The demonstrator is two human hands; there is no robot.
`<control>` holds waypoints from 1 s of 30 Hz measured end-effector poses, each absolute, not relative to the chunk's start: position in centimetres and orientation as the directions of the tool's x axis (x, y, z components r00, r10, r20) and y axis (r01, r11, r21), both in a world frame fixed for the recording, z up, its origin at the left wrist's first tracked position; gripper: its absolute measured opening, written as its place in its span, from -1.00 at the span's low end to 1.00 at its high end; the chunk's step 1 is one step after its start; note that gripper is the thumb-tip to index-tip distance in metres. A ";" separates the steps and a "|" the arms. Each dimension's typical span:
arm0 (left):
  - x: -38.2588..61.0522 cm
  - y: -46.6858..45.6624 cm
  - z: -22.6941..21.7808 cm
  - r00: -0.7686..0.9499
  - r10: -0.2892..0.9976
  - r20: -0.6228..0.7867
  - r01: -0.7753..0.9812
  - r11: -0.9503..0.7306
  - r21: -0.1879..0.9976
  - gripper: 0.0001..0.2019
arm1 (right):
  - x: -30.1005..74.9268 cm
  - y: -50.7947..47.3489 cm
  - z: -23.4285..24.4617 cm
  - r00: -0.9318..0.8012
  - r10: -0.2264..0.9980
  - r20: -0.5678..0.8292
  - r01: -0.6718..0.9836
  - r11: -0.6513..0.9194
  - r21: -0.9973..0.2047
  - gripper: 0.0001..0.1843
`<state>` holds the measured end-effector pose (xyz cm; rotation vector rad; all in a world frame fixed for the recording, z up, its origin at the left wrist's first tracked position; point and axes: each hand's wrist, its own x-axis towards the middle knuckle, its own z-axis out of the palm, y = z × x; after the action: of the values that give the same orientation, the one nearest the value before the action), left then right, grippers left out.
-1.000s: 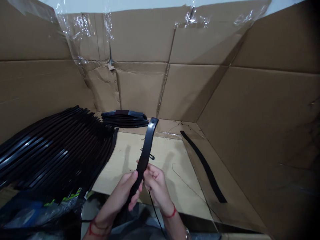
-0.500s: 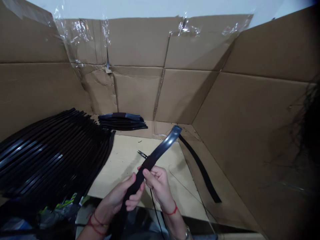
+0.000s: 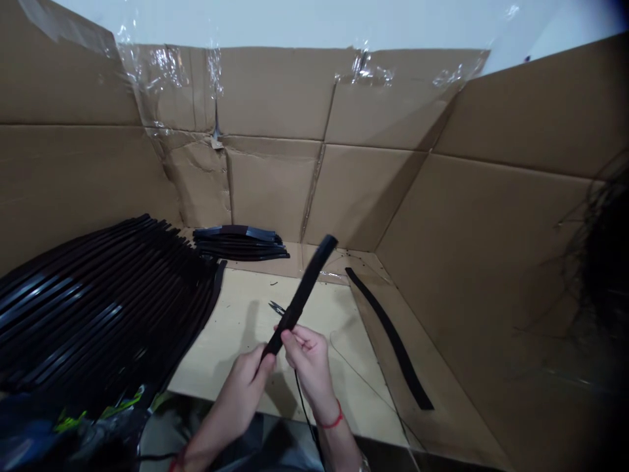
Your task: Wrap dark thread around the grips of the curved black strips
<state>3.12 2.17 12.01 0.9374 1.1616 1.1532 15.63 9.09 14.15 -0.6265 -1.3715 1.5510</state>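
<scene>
A dark, flat flexible strip (image 3: 308, 282) slants up and away from me, its far end raised above the board. My left hand (image 3: 243, 387) is wrapped round its lower part, thumb on top. Higher up, my right hand (image 3: 307, 357) pinches the same strip between thumb and fingers. Just beyond the hands, small thread snips (image 3: 276, 307) show their pointed blades; the strip hides the rest. A thin black cord (image 3: 302, 400) hangs below my right hand. What the strip is part of, I cannot tell.
Many similar dark strips (image 3: 88, 301) lie side by side at left. A smaller stack (image 3: 240, 242) sits at the back. One black strip (image 3: 393, 341) lies along the right. Cardboard walls (image 3: 275, 177) enclose the pale board (image 3: 236, 301). A loose thread (image 3: 361, 367) crosses it.
The held strip has turned, so its shiny face no longer shows and its far end has swung left and up. My left hand has rolled over, its back now facing up.
</scene>
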 end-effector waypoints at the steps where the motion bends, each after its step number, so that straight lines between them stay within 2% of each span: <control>1: 3.0 2.0 12.0 0.145 0.958 -0.247 -0.212 0.274 0.938 -0.43 | 15.8 9.0 14.3 -0.500 0.846 0.186 -0.295 0.036 -0.955 -0.51; 3: 2.8 2.0 12.0 0.323 0.904 -0.281 -0.212 0.358 0.909 -0.38 | 16.0 8.8 14.4 -0.543 0.820 0.181 -0.258 0.042 -0.965 -0.51; 4: 2.7 2.0 12.0 0.275 0.925 -0.261 -0.182 0.317 0.931 -0.38 | 16.0 8.7 14.5 -0.488 0.850 0.198 -0.248 0.083 -0.965 -0.51; 6: 2.7 2.1 11.9 -0.002 0.986 -0.164 -0.085 0.163 0.983 -0.45 | 15.8 8.4 14.4 -0.321 0.917 0.237 -0.255 0.157 -0.954 -0.49; 8: 2.9 2.0 11.8 -0.194 0.977 -0.084 -0.010 0.084 0.996 -0.49 | 15.6 8.3 14.2 -0.315 0.929 0.196 -0.306 0.096 -0.947 -0.46; 9: 3.0 1.8 11.8 -0.174 0.980 -0.101 -0.035 0.097 0.995 -0.46 | 15.5 8.3 14.1 -0.377 0.912 0.159 -0.334 0.026 -0.942 -0.46; 11: 3.2 1.5 11.7 0.033 0.979 -0.202 -0.137 0.204 0.969 -0.36 | 15.5 8.3 14.0 -0.483 0.869 0.109 -0.372 -0.091 -0.924 -0.47; 12: 3.4 1.5 11.8 0.121 0.965 -0.232 -0.169 0.250 0.953 -0.34 | 15.4 8.3 14.0 -0.480 0.870 0.111 -0.388 -0.097 -0.917 -0.47; 13: 3.5 1.4 11.8 0.118 0.966 -0.230 -0.164 0.247 0.955 -0.34 | 15.4 8.2 14.0 -0.433 0.892 0.130 -0.399 -0.060 -0.915 -0.47; 15: 3.8 1.5 12.0 -0.105 0.986 -0.131 -0.041 0.128 0.991 -0.39 | 15.4 8.2 14.1 -0.288 0.940 0.182 -0.381 0.062 -0.923 -0.47; 16: 3.8 1.5 12.1 -0.204 0.975 -0.083 0.026 0.090 0.996 -0.40 | 15.4 8.2 14.1 -0.272 0.943 0.192 -0.361 0.085 -0.929 -0.48; 17: 3.8 1.6 12.2 -0.237 0.967 -0.093 0.038 0.105 0.994 -0.40 | 15.5 8.2 14.2 -0.311 0.932 0.186 -0.349 0.071 -0.935 -0.50; 18: 3.8 1.6 12.3 -0.189 0.968 -0.166 -0.004 0.169 0.986 -0.37 | 15.6 8.2 14.2 -0.388 0.906 0.170 -0.344 0.028 -0.938 -0.50; 20: 3.6 1.7 12.4 0.020 0.947 -0.320 -0.109 0.320 0.941 -0.32 | 15.7 8.2 14.1 -0.546 0.825 0.145 -0.343 -0.062 -0.937 -0.45; 21: 3.5 1.7 12.4 0.058 0.943 -0.327 -0.114 0.332 0.936 -0.32 | 15.8 8.2 14.0 -0.564 0.812 0.150 -0.348 -0.068 -0.935 -0.43; 22: 3.4 1.7 12.5 0.007 0.959 -0.284 -0.078 0.283 0.956 -0.35 | 15.8 8.2 13.9 -0.528 0.833 0.166 -0.357 -0.040 -0.933 -0.43; 24: 3.4 1.6 12.5 -0.174 0.978 -0.111 0.067 0.124 0.990 -0.45 | 15.8 8.2 13.5 -0.392 0.901 0.187 -0.365 0.035 -0.930 -0.46; 25: 3.3 1.6 12.5 -0.203 0.977 -0.059 0.115 0.083 0.990 -0.49 | 15.9 8.2 13.4 -0.359 0.915 0.183 -0.369 0.041 -0.929 -0.47; 26: 3.3 1.6 12.4 -0.156 0.985 -0.071 0.102 0.088 0.991 -0.50 | 15.9 8.2 13.4 -0.375 0.912 0.165 -0.370 0.016 -0.929 -0.49; 28: 3.3 1.6 12.1 0.139 0.970 -0.200 -0.051 0.208 0.977 -0.47 | 16.0 8.2 13.5 -0.469 0.872 0.138 -0.367 -0.050 -0.929 -0.53; 29: 3.3 1.7 11.9 0.274 0.934 -0.231 -0.117 0.271 0.956 -0.45 | 16.0 8.3 13.6 -0.485 0.863 0.143 -0.362 -0.049 -0.931 -0.56; 30: 3.3 1.9 11.7 0.313 0.921 -0.231 -0.149 0.288 0.946 -0.45 | 16.0 8.2 13.7 -0.457 0.874 0.165 -0.359 -0.012 -0.933 -0.58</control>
<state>3.34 1.86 11.71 1.0044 0.9726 0.8900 16.00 8.25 13.73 -0.5961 -1.3057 1.6451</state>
